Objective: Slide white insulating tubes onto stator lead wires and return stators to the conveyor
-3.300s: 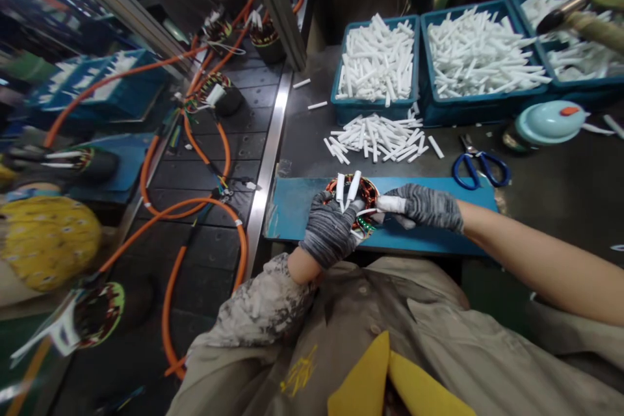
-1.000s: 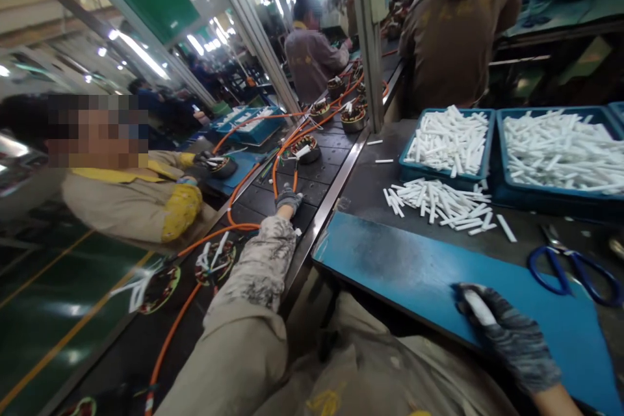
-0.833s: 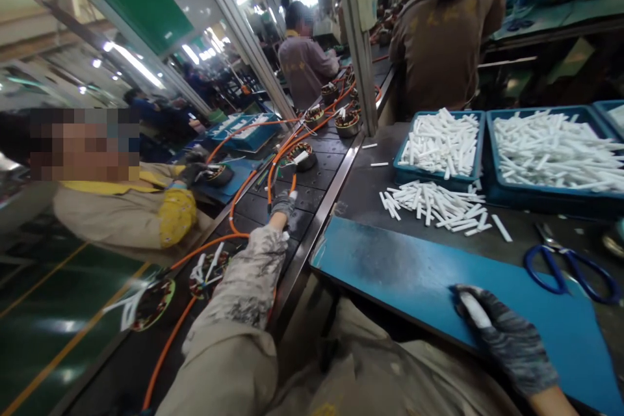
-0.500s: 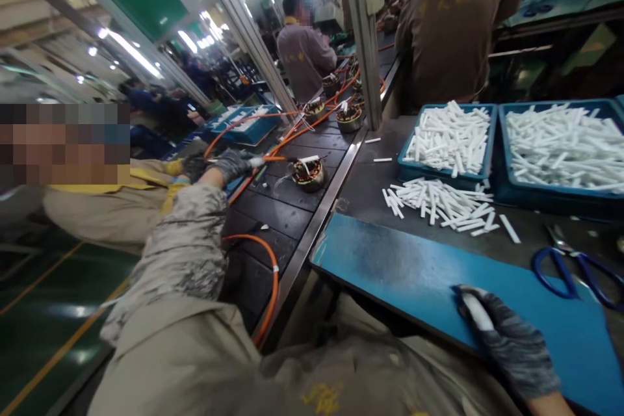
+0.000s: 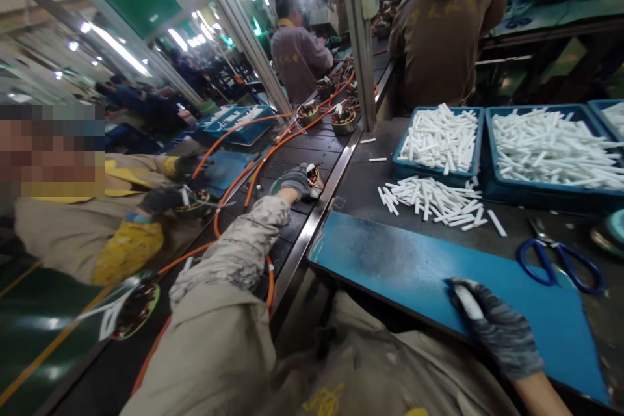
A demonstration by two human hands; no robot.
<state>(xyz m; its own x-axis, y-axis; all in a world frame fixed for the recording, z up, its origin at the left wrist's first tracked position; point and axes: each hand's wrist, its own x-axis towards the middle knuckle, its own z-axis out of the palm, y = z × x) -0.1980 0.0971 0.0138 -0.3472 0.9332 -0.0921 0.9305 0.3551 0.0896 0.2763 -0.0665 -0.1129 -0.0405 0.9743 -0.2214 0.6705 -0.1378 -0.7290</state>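
Note:
My left hand [image 5: 296, 181], in a grey knit glove, is stretched out over the black conveyor [image 5: 273, 234] and closed on a motor stator [image 5: 313, 179] with copper windings, close to the belt's steel edge. My right hand [image 5: 497, 328], also gloved, rests on the blue work board [image 5: 404, 266] near its front edge, its fingers curled round a white sleeve tube [image 5: 467, 302]. An orange cable [image 5: 229, 192] trails from the stator along the belt.
A loose pile of white tubes [image 5: 429, 198] lies behind the board, with blue bins of tubes [image 5: 439, 143] further back. Blue scissors [image 5: 560, 260] lie at right. A person at left [image 5: 97, 221] handles another stator; two more people stand beyond. More stators ride the belt.
My left hand has swung back from far out over the belt and taken hold of a stator, drawing it toward the belt's near edge. My right hand has stayed on the board.

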